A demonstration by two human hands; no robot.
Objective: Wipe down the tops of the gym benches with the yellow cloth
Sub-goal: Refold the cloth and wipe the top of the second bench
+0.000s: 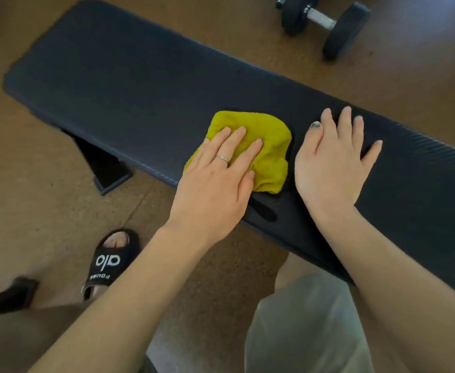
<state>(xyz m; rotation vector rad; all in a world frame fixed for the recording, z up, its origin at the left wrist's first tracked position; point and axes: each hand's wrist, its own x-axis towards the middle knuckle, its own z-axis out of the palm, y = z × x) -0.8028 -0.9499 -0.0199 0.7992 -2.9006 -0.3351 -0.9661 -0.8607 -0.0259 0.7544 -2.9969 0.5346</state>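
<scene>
Yellow cloth (pixel 258 146) bunched on the padded top of the table (pixel 129 84), near the front edge, about mid-length. Your left hand (pixel 221 179) lies flat on it, fingers straight, pressing rather than gripping. Your right hand (pixel 334 160) rests just beside the cloth, fingers spread on bare padding, bracing. Cloth looks soft, light, limp; likely to ruck under a push, so keep the palm over its middle and trap the loose right-hand fold. Padding looks ribbed and grippy. The long stretch to the left probably needs covering. Dumbbell (pixel 325 25) on floor beyond
</scene>
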